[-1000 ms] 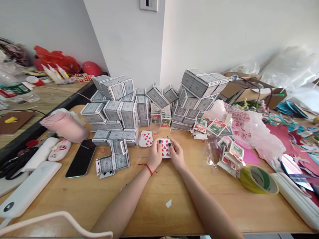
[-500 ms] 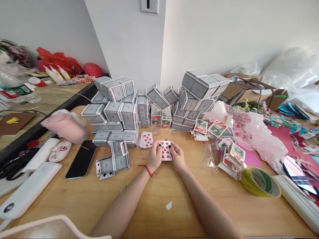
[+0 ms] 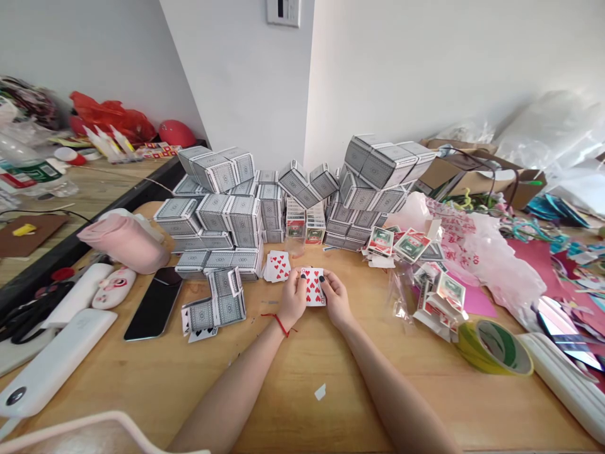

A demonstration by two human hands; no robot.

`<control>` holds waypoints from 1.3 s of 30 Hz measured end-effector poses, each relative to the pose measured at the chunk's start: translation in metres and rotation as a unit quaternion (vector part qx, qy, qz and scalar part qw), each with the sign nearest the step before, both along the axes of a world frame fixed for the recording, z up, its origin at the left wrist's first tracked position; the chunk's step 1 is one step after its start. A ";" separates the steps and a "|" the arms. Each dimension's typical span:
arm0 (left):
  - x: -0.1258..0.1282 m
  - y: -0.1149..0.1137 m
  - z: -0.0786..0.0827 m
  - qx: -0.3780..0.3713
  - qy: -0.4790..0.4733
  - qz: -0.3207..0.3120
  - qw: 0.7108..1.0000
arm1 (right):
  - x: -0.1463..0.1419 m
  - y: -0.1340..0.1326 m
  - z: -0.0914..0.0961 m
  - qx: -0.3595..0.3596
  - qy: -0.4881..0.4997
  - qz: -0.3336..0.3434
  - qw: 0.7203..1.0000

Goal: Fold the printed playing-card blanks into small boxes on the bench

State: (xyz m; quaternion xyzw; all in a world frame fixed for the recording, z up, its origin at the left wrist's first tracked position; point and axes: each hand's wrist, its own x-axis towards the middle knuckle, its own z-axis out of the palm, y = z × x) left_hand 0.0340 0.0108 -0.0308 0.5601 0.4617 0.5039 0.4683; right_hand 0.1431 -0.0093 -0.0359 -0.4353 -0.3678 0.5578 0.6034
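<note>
Between my two hands is a playing card with red hearts facing up; whether more cards lie under it I cannot tell. My left hand grips its left edge, thumb on the face. On the right edge my right hand pinches it the same way. Just beyond my left hand lies a loose pile of heart cards. Blocks folded from grey-backed cards are stacked behind, and a smaller folded piece rests to the left with loose cards under it.
At left are a black phone, a white power bank and a pink pouch. On the right stand opened card boxes, a roll of tape and crumpled plastic bags. A paper scrap lies between my forearms.
Both hands stay in nearly the same place, still on the hearts card. Nothing else on the table has visibly moved.
</note>
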 end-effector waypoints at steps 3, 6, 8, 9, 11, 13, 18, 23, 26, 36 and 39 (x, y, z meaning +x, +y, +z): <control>-0.001 0.000 -0.001 -0.020 -0.016 -0.017 1.000 | 0.000 0.000 0.000 0.001 -0.001 -0.001 1.000; -0.002 0.000 -0.001 -0.032 -0.030 -0.031 0.999 | -0.001 -0.001 0.001 -0.005 0.002 0.002 1.000; -0.002 0.000 -0.001 -0.027 -0.028 -0.029 0.999 | -0.001 -0.001 0.001 -0.006 0.003 0.000 1.000; -0.002 0.000 0.000 -0.026 -0.026 -0.029 0.999 | -0.001 -0.001 0.002 -0.007 0.003 -0.001 1.000; -0.002 0.000 0.001 -0.023 -0.021 -0.030 0.999 | -0.001 -0.002 0.002 -0.005 0.003 -0.001 1.000; -0.003 0.000 0.003 -0.019 -0.016 -0.031 0.999 | 0.000 -0.002 0.002 -0.005 0.006 -0.001 1.000; -0.003 0.000 0.006 -0.028 -0.015 -0.034 0.999 | 0.000 -0.001 0.000 -0.009 0.019 0.003 1.000; -0.003 -0.001 0.005 -0.034 -0.020 -0.039 0.998 | -0.001 -0.001 -0.001 -0.010 0.024 0.006 1.000; -0.003 0.000 0.004 -0.029 -0.019 -0.038 0.999 | -0.001 -0.001 0.000 -0.013 0.019 0.003 1.000; -0.005 0.001 0.000 -0.008 0.000 -0.039 0.999 | -0.002 -0.001 0.002 -0.026 -0.005 0.002 1.000; -0.005 0.002 -0.001 0.002 0.002 -0.036 0.999 | -0.001 -0.001 0.001 -0.031 0.003 0.002 1.000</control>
